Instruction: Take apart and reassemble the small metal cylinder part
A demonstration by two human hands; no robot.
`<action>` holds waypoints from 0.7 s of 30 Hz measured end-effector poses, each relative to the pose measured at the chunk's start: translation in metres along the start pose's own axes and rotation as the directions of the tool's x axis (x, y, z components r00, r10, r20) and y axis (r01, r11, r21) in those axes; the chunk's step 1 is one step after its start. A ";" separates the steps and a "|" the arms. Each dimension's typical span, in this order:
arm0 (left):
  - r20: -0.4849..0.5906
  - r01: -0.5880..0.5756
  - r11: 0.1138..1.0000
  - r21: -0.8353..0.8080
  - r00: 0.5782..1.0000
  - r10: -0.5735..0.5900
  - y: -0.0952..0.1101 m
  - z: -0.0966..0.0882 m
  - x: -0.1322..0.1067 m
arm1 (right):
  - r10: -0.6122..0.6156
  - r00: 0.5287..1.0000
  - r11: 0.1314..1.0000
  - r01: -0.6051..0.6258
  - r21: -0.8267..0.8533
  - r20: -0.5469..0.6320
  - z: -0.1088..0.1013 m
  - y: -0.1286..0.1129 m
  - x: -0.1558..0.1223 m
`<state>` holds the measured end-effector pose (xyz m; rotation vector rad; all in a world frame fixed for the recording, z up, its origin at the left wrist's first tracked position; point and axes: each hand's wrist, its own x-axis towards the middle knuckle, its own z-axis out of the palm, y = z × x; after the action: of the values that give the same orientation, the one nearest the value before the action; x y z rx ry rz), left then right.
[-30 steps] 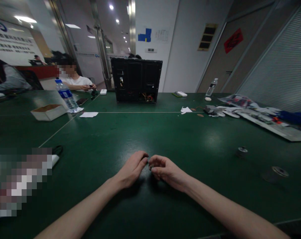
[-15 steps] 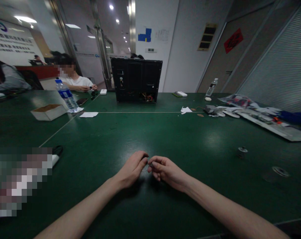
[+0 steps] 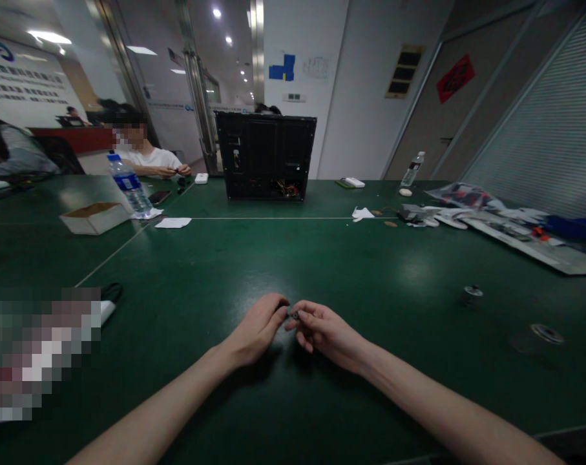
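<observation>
Two hands meet low in the middle of the green table (image 3: 370, 258), just above its surface. The left hand (image 3: 256, 329) and the right hand (image 3: 324, 332) are both curled, and their fingertips pinch one small part (image 3: 295, 316) between them. It is dark with a pale shiny spot, too tiny to tell its shape. I judge the work on it is midway: the part is held, not set down, and nothing finished lies beside the hands. The table top is matte and faintly speckled. Well apart to the right stand a short metal spool (image 3: 471, 295) and a flat metal disc (image 3: 539, 334).
</observation>
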<state>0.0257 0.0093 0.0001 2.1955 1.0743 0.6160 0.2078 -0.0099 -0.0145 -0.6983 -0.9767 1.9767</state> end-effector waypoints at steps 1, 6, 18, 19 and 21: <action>0.001 -0.001 1.000 0.001 1.000 0.001 0.000 0.000 0.000 | -0.001 1.000 1.000 0.001 0.000 0.002 0.000 0.000 0.000; 0.005 -0.008 1.000 0.005 1.000 0.008 0.001 0.000 0.000 | -0.004 1.000 1.000 0.004 -0.002 0.003 0.000 0.001 -0.001; 0.013 -0.031 0.999 0.007 0.999 0.031 0.001 0.000 0.000 | -0.068 0.992 0.995 0.059 -0.084 -0.104 -0.002 0.002 -0.004; 0.010 -0.029 1.000 0.007 1.000 0.029 0.001 0.000 0.000 | -0.085 0.990 0.991 0.073 -0.108 -0.113 -0.002 0.001 -0.004; 0.004 -0.020 1.000 0.007 1.000 0.020 0.001 0.000 0.000 | -0.130 0.983 0.977 0.105 -0.184 -0.129 0.000 -0.003 -0.004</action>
<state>0.0262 0.0087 0.0002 2.2149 1.0552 0.6169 0.2115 -0.0122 -0.0117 -0.8454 -1.0907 1.7282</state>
